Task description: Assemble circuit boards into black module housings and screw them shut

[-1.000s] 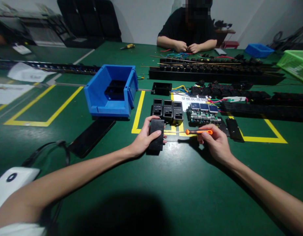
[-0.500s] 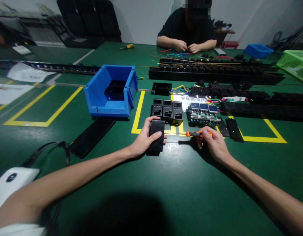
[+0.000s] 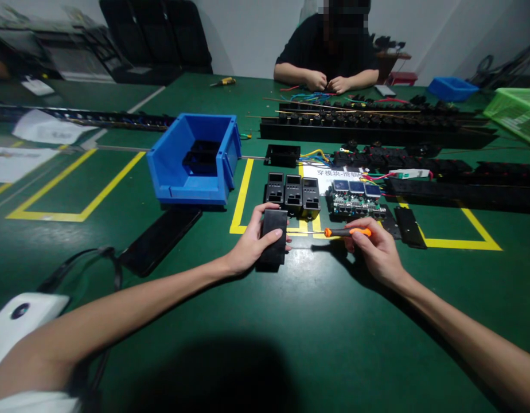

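Observation:
My left hand (image 3: 252, 244) is closed around a black rectangular housing (image 3: 273, 223), thumb across its upper face. In my right hand (image 3: 374, 249) is a screwdriver (image 3: 340, 232) with an orange and black handle. Its thin shaft points left and its tip meets the right side of the housing; the exact contact spot is too small to make out. Just beyond the housing, three black module cases (image 3: 293, 192) stand in a row. Right of them lie green circuit boards (image 3: 357, 201) with small dark screens, and a flat black plate (image 3: 410, 226).
A blue bin (image 3: 191, 195) holding black parts stands left of the cases. A black phone (image 3: 162, 241) and a cabled white device (image 3: 28, 315) lie nearer on the left. Long black rails (image 3: 377, 132) with wires stretch behind. Across the table sits a person (image 3: 325, 51), hands together.
The screwdriver handle and my right fingers have turned slightly, while the tip stays at the housing. My left hand and the housing have barely moved.

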The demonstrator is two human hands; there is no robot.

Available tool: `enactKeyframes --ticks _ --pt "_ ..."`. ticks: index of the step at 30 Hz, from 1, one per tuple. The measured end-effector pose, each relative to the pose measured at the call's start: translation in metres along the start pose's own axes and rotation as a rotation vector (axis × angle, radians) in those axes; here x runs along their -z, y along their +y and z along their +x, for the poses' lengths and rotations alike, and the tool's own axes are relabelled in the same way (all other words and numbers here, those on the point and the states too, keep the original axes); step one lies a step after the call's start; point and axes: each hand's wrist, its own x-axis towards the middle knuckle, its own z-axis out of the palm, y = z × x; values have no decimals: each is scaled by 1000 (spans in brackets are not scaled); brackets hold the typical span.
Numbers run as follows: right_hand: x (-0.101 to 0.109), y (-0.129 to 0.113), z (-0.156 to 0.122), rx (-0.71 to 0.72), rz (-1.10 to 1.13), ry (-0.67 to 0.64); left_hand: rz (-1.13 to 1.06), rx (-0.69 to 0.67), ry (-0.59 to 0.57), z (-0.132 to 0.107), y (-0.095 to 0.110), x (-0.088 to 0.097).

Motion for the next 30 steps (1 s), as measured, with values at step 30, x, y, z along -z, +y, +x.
enactKeyframes --ticks 30 --pt "0 1 0 5 37 15 -10 11 7 -1 1 -2"
